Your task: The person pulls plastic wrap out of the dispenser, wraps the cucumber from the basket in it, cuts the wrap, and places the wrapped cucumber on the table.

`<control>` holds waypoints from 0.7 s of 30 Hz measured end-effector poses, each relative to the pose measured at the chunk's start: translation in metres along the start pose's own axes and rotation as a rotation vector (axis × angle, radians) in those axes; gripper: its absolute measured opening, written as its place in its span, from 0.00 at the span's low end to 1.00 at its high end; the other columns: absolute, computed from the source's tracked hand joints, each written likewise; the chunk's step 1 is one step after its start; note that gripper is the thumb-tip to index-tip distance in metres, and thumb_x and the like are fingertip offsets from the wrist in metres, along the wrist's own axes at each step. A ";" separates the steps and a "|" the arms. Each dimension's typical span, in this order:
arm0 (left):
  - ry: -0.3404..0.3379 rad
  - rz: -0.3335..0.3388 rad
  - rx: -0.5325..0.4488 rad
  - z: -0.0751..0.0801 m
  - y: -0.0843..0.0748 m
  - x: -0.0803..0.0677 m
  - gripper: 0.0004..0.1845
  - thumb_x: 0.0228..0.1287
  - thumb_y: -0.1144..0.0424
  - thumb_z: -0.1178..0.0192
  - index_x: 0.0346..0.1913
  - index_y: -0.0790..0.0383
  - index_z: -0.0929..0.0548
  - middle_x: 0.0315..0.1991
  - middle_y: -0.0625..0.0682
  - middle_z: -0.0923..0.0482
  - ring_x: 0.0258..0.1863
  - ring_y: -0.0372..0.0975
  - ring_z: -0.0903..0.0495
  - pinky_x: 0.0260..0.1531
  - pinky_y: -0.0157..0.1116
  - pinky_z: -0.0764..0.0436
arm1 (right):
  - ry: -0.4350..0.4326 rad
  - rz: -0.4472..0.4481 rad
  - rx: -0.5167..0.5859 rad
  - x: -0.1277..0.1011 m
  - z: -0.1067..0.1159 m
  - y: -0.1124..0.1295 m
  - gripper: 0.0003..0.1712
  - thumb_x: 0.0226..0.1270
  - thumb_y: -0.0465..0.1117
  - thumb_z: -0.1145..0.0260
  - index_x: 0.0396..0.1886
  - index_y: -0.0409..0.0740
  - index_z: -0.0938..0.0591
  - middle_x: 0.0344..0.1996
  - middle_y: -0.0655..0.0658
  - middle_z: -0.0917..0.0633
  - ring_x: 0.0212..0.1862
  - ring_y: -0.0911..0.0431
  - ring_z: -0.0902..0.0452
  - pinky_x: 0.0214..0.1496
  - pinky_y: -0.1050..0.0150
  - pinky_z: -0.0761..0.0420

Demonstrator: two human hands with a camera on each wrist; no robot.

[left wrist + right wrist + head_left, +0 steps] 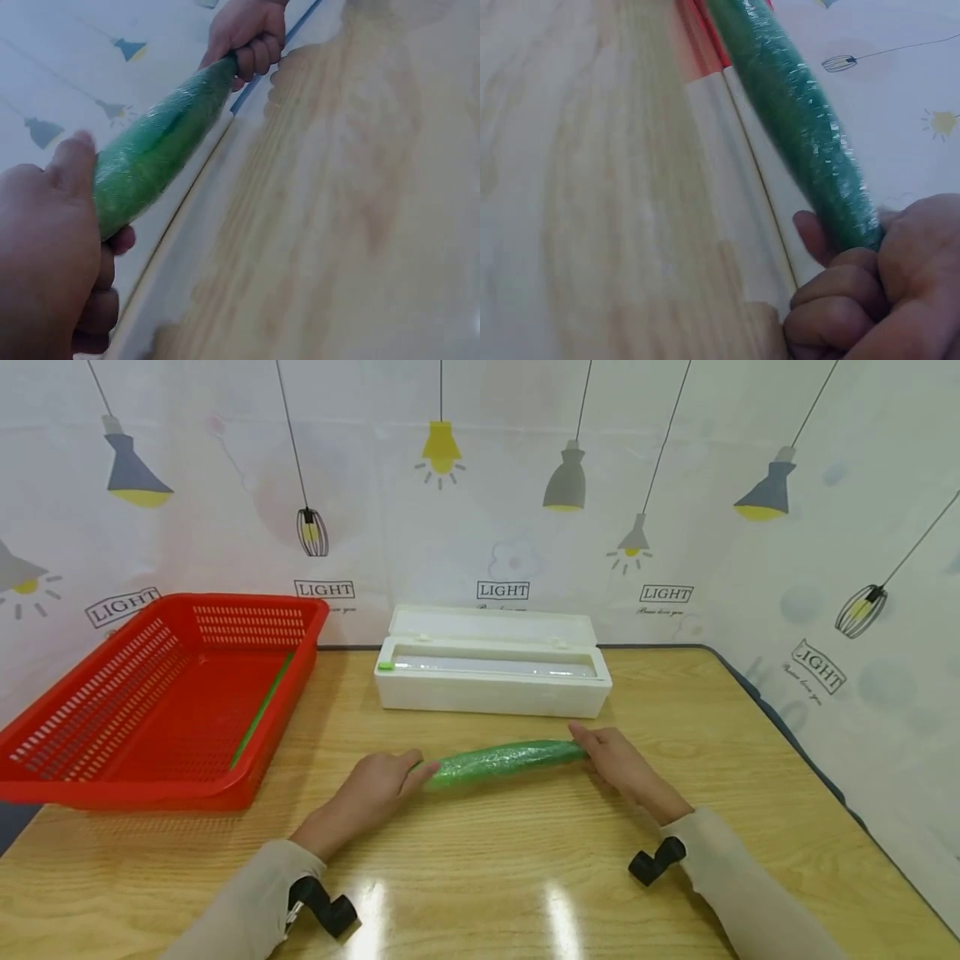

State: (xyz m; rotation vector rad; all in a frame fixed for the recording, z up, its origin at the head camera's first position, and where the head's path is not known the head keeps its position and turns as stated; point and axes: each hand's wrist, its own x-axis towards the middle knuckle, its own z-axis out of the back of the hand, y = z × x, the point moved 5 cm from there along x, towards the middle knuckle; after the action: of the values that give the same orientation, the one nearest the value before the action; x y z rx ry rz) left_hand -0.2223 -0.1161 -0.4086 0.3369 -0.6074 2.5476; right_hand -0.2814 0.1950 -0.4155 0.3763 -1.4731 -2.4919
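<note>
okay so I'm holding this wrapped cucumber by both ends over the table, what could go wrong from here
The film may loosen: both hands, left and right, grip only the tips of the cucumber, so twisting or pulling could tear or unwrap it there. The middle is unsupported, so it might bend or snap under pressure. The dispenser sits close behind with its lid open; a forward move could bump it.

Both ends of the wrapped green cylinder (501, 761) buried inside the left hand (375, 789) and right hand (621, 762), so end shape impossible to tell. Red basket (161, 702) cut off at the left edge in the head view, table (480, 877) at the bottom. Far hand (247, 34) clipped at the top edge in the left wrist view, table grain there blurred.
</note>
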 end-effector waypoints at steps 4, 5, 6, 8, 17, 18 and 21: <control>-0.060 0.114 0.073 0.006 0.000 0.000 0.27 0.76 0.49 0.57 0.14 0.50 0.38 0.12 0.42 0.49 0.13 0.36 0.40 0.13 0.35 0.38 | -0.121 0.078 -0.165 0.003 0.002 0.002 0.36 0.72 0.64 0.52 0.11 0.43 0.29 0.06 0.53 0.38 0.12 0.60 0.48 0.16 0.66 0.40; -0.053 0.160 0.072 0.005 0.001 -0.001 0.28 0.76 0.48 0.58 0.13 0.50 0.39 0.12 0.42 0.49 0.14 0.36 0.39 0.13 0.36 0.38 | -0.150 0.095 -0.205 0.003 0.002 0.004 0.36 0.71 0.64 0.51 0.11 0.44 0.29 0.06 0.53 0.38 0.12 0.60 0.48 0.17 0.65 0.40; -0.043 0.203 0.064 0.004 0.002 -0.001 0.29 0.76 0.47 0.60 0.13 0.51 0.40 0.12 0.43 0.49 0.14 0.37 0.39 0.14 0.36 0.38 | -0.178 0.110 -0.240 0.004 0.001 0.005 0.36 0.72 0.63 0.51 0.10 0.44 0.30 0.06 0.54 0.39 0.13 0.60 0.48 0.17 0.65 0.40; -0.028 0.267 0.051 0.001 0.003 -0.002 0.30 0.76 0.46 0.61 0.12 0.51 0.39 0.12 0.44 0.45 0.15 0.38 0.36 0.14 0.37 0.37 | -0.224 0.141 -0.297 0.003 0.000 0.007 0.35 0.72 0.62 0.50 0.10 0.45 0.30 0.07 0.54 0.39 0.15 0.60 0.48 0.20 0.64 0.39; -0.025 0.356 -0.038 -0.010 -0.003 0.000 0.35 0.73 0.37 0.66 0.10 0.52 0.37 0.11 0.44 0.45 0.13 0.38 0.38 0.13 0.37 0.39 | -0.278 0.088 -0.231 -0.007 0.006 0.003 0.30 0.74 0.60 0.52 0.32 0.36 0.24 0.19 0.45 0.28 0.23 0.54 0.34 0.30 0.61 0.32; -0.026 0.352 -0.052 -0.011 -0.005 0.000 0.35 0.73 0.37 0.66 0.11 0.54 0.32 0.11 0.44 0.39 0.15 0.39 0.34 0.14 0.38 0.36 | -0.275 0.087 -0.202 -0.007 0.007 0.003 0.30 0.74 0.58 0.52 0.36 0.34 0.23 0.21 0.43 0.26 0.25 0.54 0.33 0.31 0.61 0.31; 0.024 0.348 -0.120 -0.014 -0.009 0.000 0.34 0.72 0.36 0.65 0.19 0.56 0.27 0.15 0.46 0.34 0.18 0.40 0.30 0.20 0.39 0.32 | -0.273 0.064 -0.064 -0.009 0.008 0.000 0.27 0.75 0.53 0.49 0.49 0.30 0.25 0.31 0.38 0.22 0.29 0.54 0.29 0.32 0.63 0.27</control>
State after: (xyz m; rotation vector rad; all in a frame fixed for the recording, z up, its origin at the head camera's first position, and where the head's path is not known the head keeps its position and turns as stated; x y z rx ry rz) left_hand -0.2195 -0.1019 -0.4176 0.1688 -0.8712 2.8213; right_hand -0.2756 0.2048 -0.4111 -0.0250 -1.4678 -2.6113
